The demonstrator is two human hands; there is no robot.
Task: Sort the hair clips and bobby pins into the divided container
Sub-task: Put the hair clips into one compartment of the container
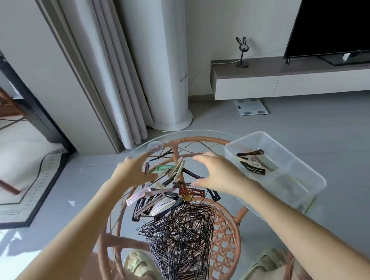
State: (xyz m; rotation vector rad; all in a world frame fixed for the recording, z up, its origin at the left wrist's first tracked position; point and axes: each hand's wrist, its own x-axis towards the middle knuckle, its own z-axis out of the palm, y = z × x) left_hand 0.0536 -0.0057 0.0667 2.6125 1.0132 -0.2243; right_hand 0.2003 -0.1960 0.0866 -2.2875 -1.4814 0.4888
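- The round glass-topped rattan desk (186,140) carries a mixed heap of snap hair clips (159,197) at its centre and a dense pile of thin black bobby pins (181,233) at 6 o'clock.
- The left hand (136,171) reaches over the heap at 10 o'clock, fingers spread; whether it pinches the small clip by its fingertips I cannot tell.
- The right hand (218,172) hovers at 2 o'clock, fingers apart and curved, gripping nothing.
- The clear plastic divided container (293,155) sits at 3 o'clock; its far compartment holds several dark clips (253,162).
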